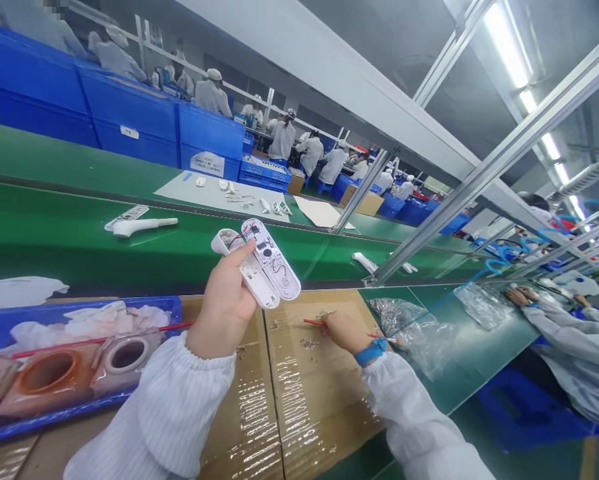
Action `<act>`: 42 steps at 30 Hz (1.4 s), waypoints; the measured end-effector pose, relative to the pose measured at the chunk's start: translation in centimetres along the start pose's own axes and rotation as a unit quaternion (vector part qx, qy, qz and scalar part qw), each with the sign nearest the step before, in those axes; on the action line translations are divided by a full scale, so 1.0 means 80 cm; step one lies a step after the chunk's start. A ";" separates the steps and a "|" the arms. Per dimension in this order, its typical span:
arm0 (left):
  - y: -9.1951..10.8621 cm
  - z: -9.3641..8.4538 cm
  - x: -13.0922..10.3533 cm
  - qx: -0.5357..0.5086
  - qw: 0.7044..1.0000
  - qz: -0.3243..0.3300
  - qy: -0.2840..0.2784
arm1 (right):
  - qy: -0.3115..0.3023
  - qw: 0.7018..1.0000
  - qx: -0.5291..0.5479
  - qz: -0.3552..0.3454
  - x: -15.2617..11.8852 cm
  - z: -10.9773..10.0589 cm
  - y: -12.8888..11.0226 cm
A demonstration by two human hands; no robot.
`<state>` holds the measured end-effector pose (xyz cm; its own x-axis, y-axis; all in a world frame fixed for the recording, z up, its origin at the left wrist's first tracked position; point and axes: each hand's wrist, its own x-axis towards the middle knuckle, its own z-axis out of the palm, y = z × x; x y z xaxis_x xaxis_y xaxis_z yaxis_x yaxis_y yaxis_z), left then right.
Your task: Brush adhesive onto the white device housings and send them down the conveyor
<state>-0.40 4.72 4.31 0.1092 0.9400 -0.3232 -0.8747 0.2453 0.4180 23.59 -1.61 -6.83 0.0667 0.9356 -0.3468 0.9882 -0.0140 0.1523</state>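
Observation:
My left hand point(226, 300) is closed around an opened white device housing point(274, 260). Its two halves lie side by side, with a circuit board and thin red wires inside. My right hand point(346, 331) is lower down, just over the cardboard point(304, 373). Its fingers are closed on a thin red stick point(313, 323), which also shows past the wrist; its kind is not clear. Whether the fingertips pinch a small part too is hidden. Close to them lie small loose metal pieces point(309, 344), perhaps screws.
A blue tray point(174, 313) on the left holds tape rolls point(129, 353) and white cloths. Bags of small metal parts point(396, 313) lie on the right. Behind is a green conveyor point(199, 267) with a white handheld device point(144, 227). A metal post point(409, 240) rises right; a co-worker's hands point(522, 295) are beyond.

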 end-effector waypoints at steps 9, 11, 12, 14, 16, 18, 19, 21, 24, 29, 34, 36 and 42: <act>-0.015 -0.005 0.009 -0.001 1.000 0.001 -0.012 | 0.080 0.994 0.059 -0.036 -0.007 0.001 0.011; -0.019 -0.005 0.010 0.009 1.000 0.002 -0.014 | 0.096 0.991 0.075 -0.047 -0.010 -0.001 0.013; -0.021 -0.005 0.011 0.016 1.000 0.002 -0.012 | 0.104 0.990 0.084 -0.052 -0.011 -0.002 0.015; -0.024 -0.006 0.010 0.030 1.000 -0.003 -0.002 | 0.120 0.986 0.101 -0.058 -0.013 -0.004 0.018; -0.028 -0.006 0.009 0.042 0.999 -0.008 0.013 | 0.138 0.982 0.118 -0.059 -0.015 -0.009 0.022; -0.032 -0.006 0.008 0.050 0.999 -0.009 0.017 | 0.157 0.976 0.139 -0.057 -0.017 -0.017 0.023; -0.034 -0.006 0.007 0.053 0.998 -0.008 0.012 | 0.165 0.973 0.152 -0.056 -0.019 -0.023 0.023; -0.040 -0.007 0.007 0.054 0.999 -0.002 0.000 | 0.180 0.964 0.183 -0.064 -0.024 -0.038 0.021; -0.047 -0.010 0.007 0.058 0.998 0.003 -0.010 | 0.203 0.946 0.233 -0.104 -0.034 -0.062 0.013; -0.055 -0.012 0.007 0.066 0.998 0.010 -0.011 | 0.254 0.893 0.313 -0.203 -0.048 -0.087 -0.009; -0.062 -0.015 0.007 0.053 0.996 0.066 -0.017 | 0.221 0.825 0.490 -0.175 -0.053 -0.103 -0.046; -0.065 -0.017 0.007 0.049 0.993 0.098 -0.034 | 0.185 0.803 0.549 -0.140 -0.052 -0.109 -0.062; -0.070 -0.018 0.007 0.027 0.984 0.165 -0.063 | 0.146 0.778 0.599 -0.122 -0.038 -0.110 -0.090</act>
<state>3.87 3.50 0.58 -0.1151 0.9918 -0.0556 -0.8462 -0.0686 0.5285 15.05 -1.20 1.28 -0.0038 0.9998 0.0215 0.3980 0.0212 -0.9172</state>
